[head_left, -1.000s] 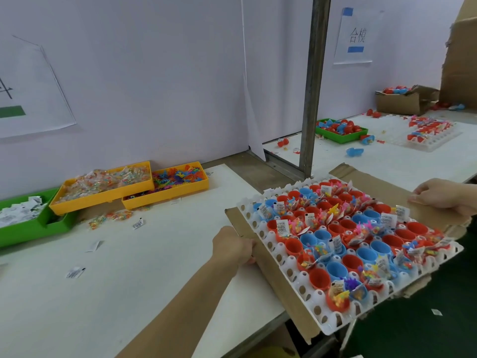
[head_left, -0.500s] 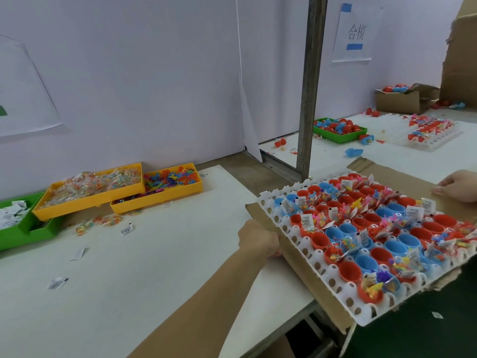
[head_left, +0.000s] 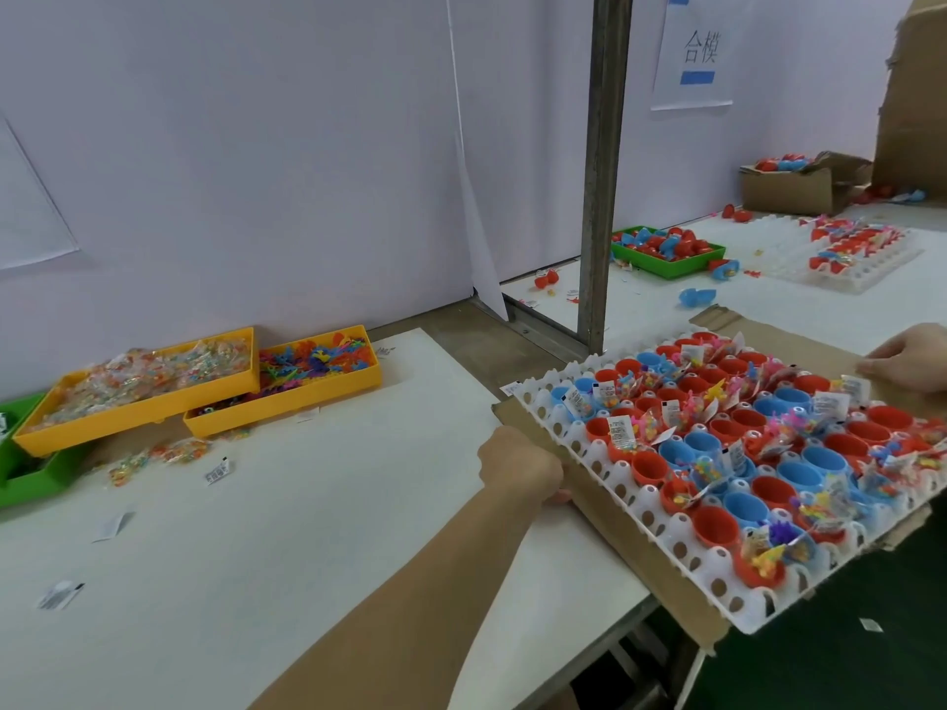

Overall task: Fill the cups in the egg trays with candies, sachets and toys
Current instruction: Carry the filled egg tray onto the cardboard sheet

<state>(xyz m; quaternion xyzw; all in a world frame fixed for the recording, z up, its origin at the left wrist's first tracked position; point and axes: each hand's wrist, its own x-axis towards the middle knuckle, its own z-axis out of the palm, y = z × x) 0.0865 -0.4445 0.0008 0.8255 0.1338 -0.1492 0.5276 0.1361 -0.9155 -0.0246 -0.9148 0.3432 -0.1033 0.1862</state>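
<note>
Egg tray [head_left: 661, 525] of red and blue cups on cardboard sheet [head_left: 604, 504] overhung table [head_left: 256, 504] edge. Left hand [head_left: 520, 466] gripped cardboard's left edge; right hand [head_left: 909, 358] pinched far edge. Wall sign [head_left: 694, 53] read "合模".

I'm seeing red and blue cups [head_left: 715, 525] in the white egg tray [head_left: 666, 535] past my fingers [head_left: 556, 497], brown cardboard [head_left: 599, 497] touching them, yellow bins [head_left: 287, 402] farther off.

A small packing workshop: long white surface [head_left: 256, 530], sorting bins [head_left: 138, 407] of wrapped candies and toys, cardboard box [head_left: 799, 189] (capsules inside), taped wall sign [head_left: 699, 48].
</note>
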